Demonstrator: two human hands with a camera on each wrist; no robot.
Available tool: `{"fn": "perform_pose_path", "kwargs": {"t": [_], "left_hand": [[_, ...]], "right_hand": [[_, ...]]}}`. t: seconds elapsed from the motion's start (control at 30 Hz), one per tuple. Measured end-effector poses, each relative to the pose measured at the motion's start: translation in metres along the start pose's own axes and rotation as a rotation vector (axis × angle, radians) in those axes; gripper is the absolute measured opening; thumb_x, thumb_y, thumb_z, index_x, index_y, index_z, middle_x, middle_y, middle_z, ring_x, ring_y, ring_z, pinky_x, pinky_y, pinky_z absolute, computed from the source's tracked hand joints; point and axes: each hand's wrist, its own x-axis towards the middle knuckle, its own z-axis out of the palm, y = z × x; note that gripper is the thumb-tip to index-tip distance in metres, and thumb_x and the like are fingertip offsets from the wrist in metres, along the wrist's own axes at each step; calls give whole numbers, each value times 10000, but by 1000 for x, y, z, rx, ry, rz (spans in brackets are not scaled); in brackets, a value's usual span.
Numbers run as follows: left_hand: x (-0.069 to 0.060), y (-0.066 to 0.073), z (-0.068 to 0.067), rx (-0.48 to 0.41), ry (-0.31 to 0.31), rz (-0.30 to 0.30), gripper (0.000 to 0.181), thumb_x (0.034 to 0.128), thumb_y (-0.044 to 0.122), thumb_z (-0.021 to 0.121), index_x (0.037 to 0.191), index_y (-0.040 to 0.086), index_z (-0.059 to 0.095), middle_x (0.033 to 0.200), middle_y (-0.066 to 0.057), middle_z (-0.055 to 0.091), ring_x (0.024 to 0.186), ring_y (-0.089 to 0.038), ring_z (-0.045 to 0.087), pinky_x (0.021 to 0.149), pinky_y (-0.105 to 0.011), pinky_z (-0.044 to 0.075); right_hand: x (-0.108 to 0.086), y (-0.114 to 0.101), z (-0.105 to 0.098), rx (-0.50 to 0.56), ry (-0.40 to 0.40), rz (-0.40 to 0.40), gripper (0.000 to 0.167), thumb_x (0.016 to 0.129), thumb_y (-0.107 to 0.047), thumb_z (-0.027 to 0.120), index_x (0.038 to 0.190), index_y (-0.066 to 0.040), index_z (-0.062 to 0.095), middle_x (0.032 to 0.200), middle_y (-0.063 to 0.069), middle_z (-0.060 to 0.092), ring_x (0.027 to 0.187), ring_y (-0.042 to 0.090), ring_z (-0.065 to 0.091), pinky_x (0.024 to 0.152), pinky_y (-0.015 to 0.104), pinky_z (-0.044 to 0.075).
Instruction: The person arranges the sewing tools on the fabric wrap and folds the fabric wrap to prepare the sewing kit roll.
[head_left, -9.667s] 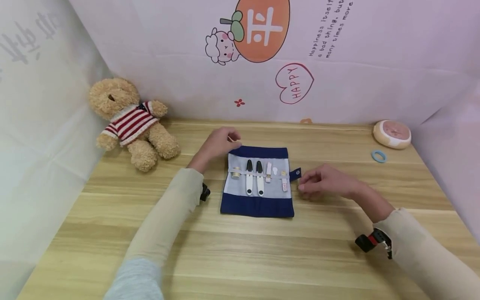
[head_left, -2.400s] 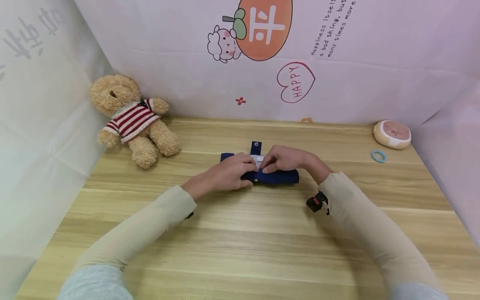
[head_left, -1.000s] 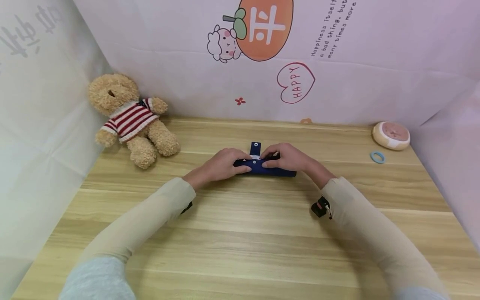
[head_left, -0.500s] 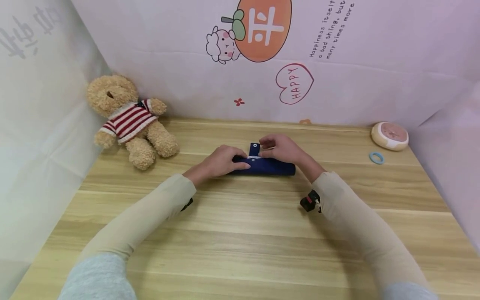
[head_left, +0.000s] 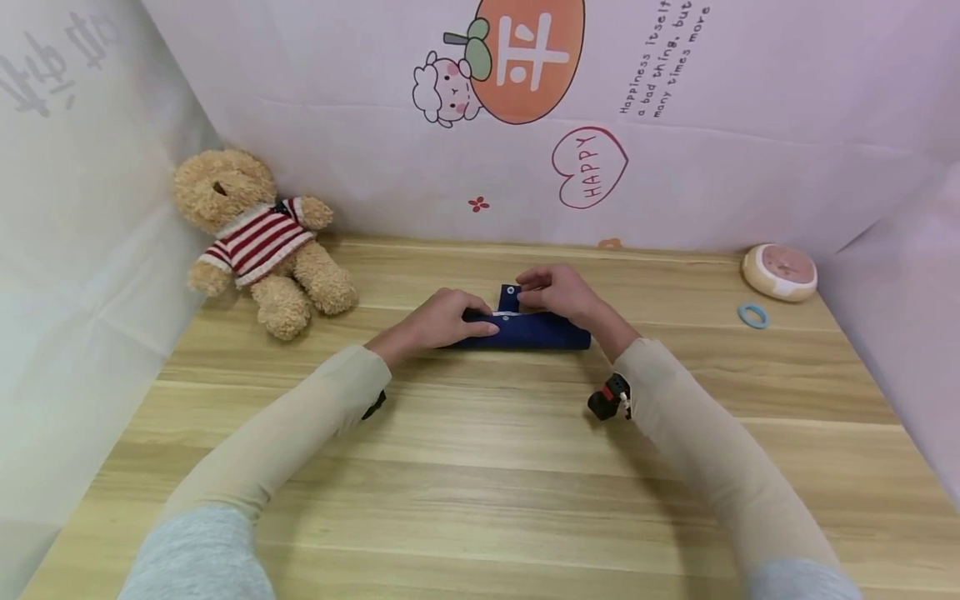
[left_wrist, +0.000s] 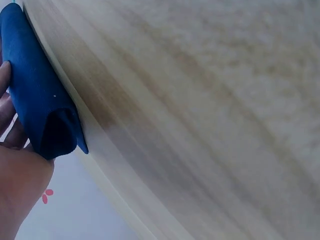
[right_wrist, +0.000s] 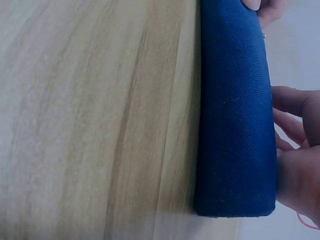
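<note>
A navy fabric tool case (head_left: 540, 331), rolled up, lies on the wooden table with its closing strap (head_left: 507, 300) sticking out beyond the far side. A metal snap shows on the strap, and its matching part sits on the roll. With the thumb in front and fingers behind, my left hand (head_left: 444, 319) grips the left part of the roll; the left wrist view shows the roll's hollow end (left_wrist: 59, 132). My right hand (head_left: 561, 296) is at the strap's right edge, thumb and fingers visibly apart. The right wrist view has those fingers (right_wrist: 290, 100) behind the roll, where contact is hidden.
A teddy bear (head_left: 258, 242) in a striped top leans at the back left. At the back right are a round cream-and-pink object (head_left: 780, 272) and a light blue ring (head_left: 753, 316). Printed cloth walls (head_left: 360, 167) enclose the table's sides and back.
The case lay spread out with nail tools in its loops, then got rolled up. Lately my right hand has left the roll and moved to the strap, while my left hand stays on the roll.
</note>
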Motion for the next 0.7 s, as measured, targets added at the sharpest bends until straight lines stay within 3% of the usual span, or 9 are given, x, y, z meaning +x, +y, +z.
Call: {"fn": "perform_pose_path", "kwargs": {"t": [0.27, 0.5, 0.7], "left_hand": [[-2, -2, -3, -65, 8, 5, 328, 966, 319, 722, 1190, 80, 736, 1172, -26, 715, 1126, -186, 629, 1005, -368, 470], [-2, -3, -5, -90, 7, 17, 280, 965, 286, 726, 1169, 94, 744, 1130, -3, 723, 1060, -160, 640, 957, -355, 488], [-2, -2, -3, -106, 25, 17, 286, 960, 276, 734, 1177, 90, 738, 1111, -2, 729, 1036, -153, 650, 943, -349, 497]], "right_hand": [[-4, -5, 2, 111, 7, -2, 291, 1017, -88, 618, 1271, 51, 644, 1162, 211, 644, 1010, 310, 698, 883, 409, 565], [-7, -5, 2, 110, 3, -44, 268, 979, -54, 667, 1223, 56, 677, 1085, 216, 674, 936, 288, 710, 880, 421, 565], [-10, -3, 4, 118, 17, -73, 233, 986, -41, 654, 1190, 64, 695, 1099, 231, 691, 901, 258, 713, 825, 359, 583]]}}
